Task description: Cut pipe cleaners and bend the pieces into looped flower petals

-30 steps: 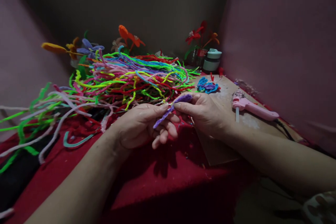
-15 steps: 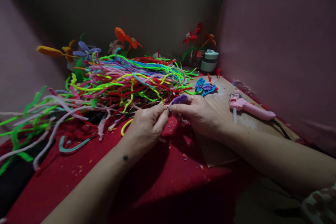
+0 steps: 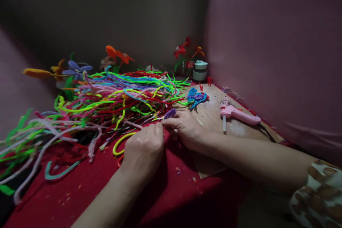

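Observation:
My right hand point(image 3: 184, 128) pinches a short purple pipe cleaner piece point(image 3: 170, 113) between thumb and forefinger, its folded tip sticking up to the left. My left hand point(image 3: 144, 149) is closed with its knuckles up, its fingertips meeting the right hand's at the lower end of the purple piece; what its fingers grip is hidden. Both hands hover just above the red cloth point(image 3: 80, 192), at the near edge of a big heap of coloured pipe cleaners point(image 3: 112, 92).
A pink glue gun point(image 3: 237, 114) lies on a cardboard sheet point(image 3: 213, 114) at the right, beside a blue and purple pipe cleaner shape point(image 3: 196, 97). Pipe cleaner flowers point(image 3: 117, 54) and a small jar point(image 3: 200, 70) stand at the back. Pink walls close in at right and left.
The hands have lowered toward the cloth and drawn together. The purple piece, long and straight a second ago, now shows only a short folded tip. The view has shifted down and right.

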